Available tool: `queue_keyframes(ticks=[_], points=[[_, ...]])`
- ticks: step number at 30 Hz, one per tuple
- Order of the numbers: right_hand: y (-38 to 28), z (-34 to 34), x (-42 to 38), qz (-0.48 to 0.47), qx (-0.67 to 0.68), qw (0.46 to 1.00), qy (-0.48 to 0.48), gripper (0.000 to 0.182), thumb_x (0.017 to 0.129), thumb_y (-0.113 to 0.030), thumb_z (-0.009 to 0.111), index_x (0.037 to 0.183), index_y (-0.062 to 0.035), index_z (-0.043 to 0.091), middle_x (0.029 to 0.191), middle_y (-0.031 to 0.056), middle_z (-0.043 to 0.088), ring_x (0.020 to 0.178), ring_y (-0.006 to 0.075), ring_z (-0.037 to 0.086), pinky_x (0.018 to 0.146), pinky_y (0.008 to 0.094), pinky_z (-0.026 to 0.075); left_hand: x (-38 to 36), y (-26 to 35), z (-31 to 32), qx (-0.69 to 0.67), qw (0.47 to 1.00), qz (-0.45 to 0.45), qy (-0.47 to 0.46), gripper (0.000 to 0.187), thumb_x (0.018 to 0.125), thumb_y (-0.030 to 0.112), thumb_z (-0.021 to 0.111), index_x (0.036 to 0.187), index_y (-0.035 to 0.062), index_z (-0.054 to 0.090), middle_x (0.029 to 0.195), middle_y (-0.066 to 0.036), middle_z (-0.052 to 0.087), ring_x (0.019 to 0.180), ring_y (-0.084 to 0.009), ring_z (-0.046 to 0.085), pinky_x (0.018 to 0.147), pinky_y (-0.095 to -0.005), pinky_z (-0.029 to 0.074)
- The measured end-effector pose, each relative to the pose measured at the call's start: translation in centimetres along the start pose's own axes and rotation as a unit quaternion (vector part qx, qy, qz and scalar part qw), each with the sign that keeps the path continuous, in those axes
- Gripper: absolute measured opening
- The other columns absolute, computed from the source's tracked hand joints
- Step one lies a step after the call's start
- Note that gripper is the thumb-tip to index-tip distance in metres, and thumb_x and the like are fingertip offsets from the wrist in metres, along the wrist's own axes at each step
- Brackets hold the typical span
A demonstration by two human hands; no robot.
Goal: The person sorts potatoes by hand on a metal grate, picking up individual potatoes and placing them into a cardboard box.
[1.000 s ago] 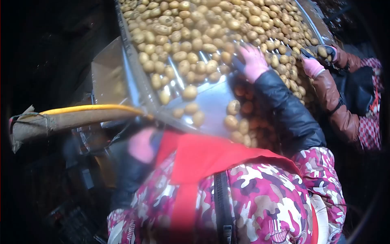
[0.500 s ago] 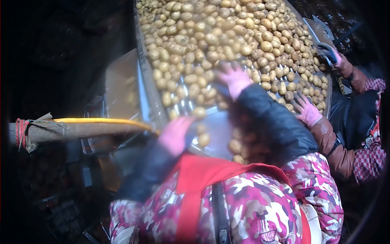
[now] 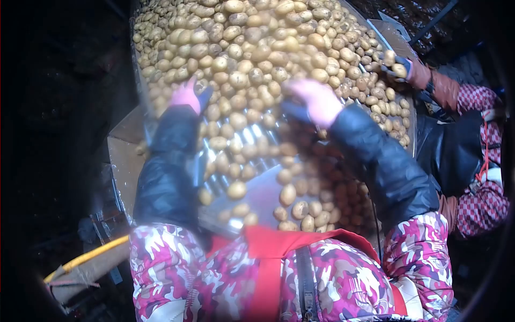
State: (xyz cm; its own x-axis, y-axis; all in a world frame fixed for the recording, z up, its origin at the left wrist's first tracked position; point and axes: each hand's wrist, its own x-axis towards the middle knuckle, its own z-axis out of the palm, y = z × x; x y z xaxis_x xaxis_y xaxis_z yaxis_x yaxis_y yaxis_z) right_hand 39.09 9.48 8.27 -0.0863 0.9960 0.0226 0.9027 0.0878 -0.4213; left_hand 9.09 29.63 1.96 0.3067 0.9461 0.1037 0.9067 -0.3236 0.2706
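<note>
My left hand [image 3: 185,99], in a pink glove with a dark palm, is at the left side of a heap of potatoes [image 3: 238,80]. Its fingers are apart and touch the potatoes at the edge of the pile. My right hand [image 3: 317,103], gloved the same way, is over the pile's middle right. Motion blurs it, but its fingers and thumb stand apart with no potato visible between them. Loose potatoes [image 3: 236,189] lie on the wet, shiny slatted surface [image 3: 252,140] between my forearms. Closer to my body, more potatoes [image 3: 307,222] are gathered beside a smooth metal plate [image 3: 255,188].
At the right, another person's gloved hand [image 3: 399,70] holds potatoes over the far side of the heap. A cardboard-like panel [image 3: 124,153] stands outside the left rim. A yellow hose [image 3: 96,255] runs along a bar at the lower left.
My left hand has moved forward from near my body onto the pile. More potatoes lie on the near surface. The other person's hand now holds potatoes. The view has shifted.
</note>
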Motion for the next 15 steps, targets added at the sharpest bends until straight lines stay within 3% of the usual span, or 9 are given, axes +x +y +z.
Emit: queue_keyframes(ticks=[1,2,3,6,7,9,11,13,15], points=[[3.4,2.7,3.7,-0.077,-0.069,0.983,0.150,0.059,0.092,-0.041,0.076,0.140,-0.0091,0.063,0.136,0.0216,0.065,0.126,0.0414,0.062,0.107,0.0497,0.050,0.9,-0.4,1.3,-0.013,1.000,0.003,-0.012,0.080,0.093,0.067,0.063,0.156,0.0186,0.052,0.155,-0.021,0.052,0.144,-0.0386,0.048,0.121,-0.0474,0.037],[4.3,3.1,7.0,-0.073,-0.083,0.981,0.161,0.064,0.093,-0.044,0.075,0.144,-0.0095,0.060,0.150,0.0230,0.056,0.137,0.0437,0.054,0.115,0.0491,0.045,1.6,-0.7,2.0,-0.025,1.000,0.007,-0.017,0.081,0.093,0.068,0.063,0.156,0.0184,0.052,0.154,-0.022,0.053,0.143,-0.0387,0.049,0.121,-0.0473,0.037],[4.1,3.2,9.8,-0.052,-0.075,0.983,0.160,0.069,0.093,-0.049,0.073,0.148,-0.0112,0.057,0.154,0.0232,0.052,0.138,0.0436,0.053,0.115,0.0493,0.045,2.0,-0.3,1.9,-0.009,0.999,-0.001,-0.036,0.082,0.093,0.070,0.063,0.156,0.0183,0.052,0.153,-0.022,0.054,0.142,-0.0392,0.049,0.121,-0.0471,0.038],[3.0,5.5,14.9,0.065,-0.085,0.979,0.173,0.076,0.091,-0.055,0.071,0.155,-0.0202,0.049,0.156,0.0220,0.050,0.143,0.0454,0.046,0.117,0.0560,0.041,1.5,2.5,0.2,0.045,0.993,-0.036,-0.101,0.088,0.089,0.077,0.061,0.155,0.0188,0.052,0.149,-0.024,0.056,0.139,-0.0411,0.051,0.119,-0.0476,0.040],[2.0,6.1,15.0,0.093,-0.087,0.978,0.166,0.076,0.090,-0.056,0.071,0.154,-0.0214,0.049,0.153,0.0217,0.052,0.143,0.0449,0.045,0.116,0.0580,0.041,0.1,3.3,0.6,0.033,0.997,-0.027,-0.062,0.091,0.086,0.081,0.062,0.153,0.0207,0.054,0.146,-0.024,0.057,0.141,-0.0410,0.049,0.121,-0.0585,0.034],[-0.4,5.2,12.4,0.089,-0.062,0.987,0.117,0.067,0.089,-0.050,0.070,0.149,-0.0233,0.055,0.150,0.0184,0.054,0.145,0.0412,0.043,0.118,0.0573,0.037,-2.7,5.1,1.8,0.030,0.999,0.012,-0.033,0.092,0.082,0.082,0.065,0.152,0.0230,0.055,0.144,-0.024,0.058,0.143,-0.0402,0.047,0.120,-0.0709,0.025],[-1.7,4.5,9.7,0.067,-0.080,0.994,0.041,0.062,0.089,-0.045,0.069,0.145,-0.0224,0.059,0.148,0.0170,0.055,0.146,0.0385,0.042,0.118,0.0588,0.034,-5.0,5.8,4.2,-0.011,1.000,-0.005,-0.019,0.093,0.080,0.081,0.068,0.152,0.0244,0.055,0.146,-0.023,0.057,0.144,-0.0406,0.046,0.119,-0.0762,0.021],[-3.0,4.1,6.9,0.038,-0.135,0.987,-0.074,0.059,0.088,-0.042,0.068,0.142,-0.0185,0.061,0.144,0.0176,0.057,0.146,0.0368,0.042,0.117,0.0627,0.033,-7.2,6.4,4.7,-0.029,0.999,0.025,-0.037,0.093,0.079,0.079,0.070,0.152,0.0242,0.055,0.148,-0.022,0.055,0.146,-0.0410,0.043,0.119,-0.0754,0.021],[-1.6,10.9,2.6,-0.064,-0.199,0.973,0.098,0.059,0.089,-0.040,0.067,0.140,-0.0119,0.061,0.145,0.0185,0.056,0.146,0.0365,0.042,0.116,0.0666,0.031,-10.0,7.3,4.3,-0.045,0.994,0.065,-0.070,0.092,0.079,0.078,0.071,0.152,0.0240,0.054,0.149,-0.021,0.054,0.147,-0.0410,0.042,0.119,-0.0749,0.022]])
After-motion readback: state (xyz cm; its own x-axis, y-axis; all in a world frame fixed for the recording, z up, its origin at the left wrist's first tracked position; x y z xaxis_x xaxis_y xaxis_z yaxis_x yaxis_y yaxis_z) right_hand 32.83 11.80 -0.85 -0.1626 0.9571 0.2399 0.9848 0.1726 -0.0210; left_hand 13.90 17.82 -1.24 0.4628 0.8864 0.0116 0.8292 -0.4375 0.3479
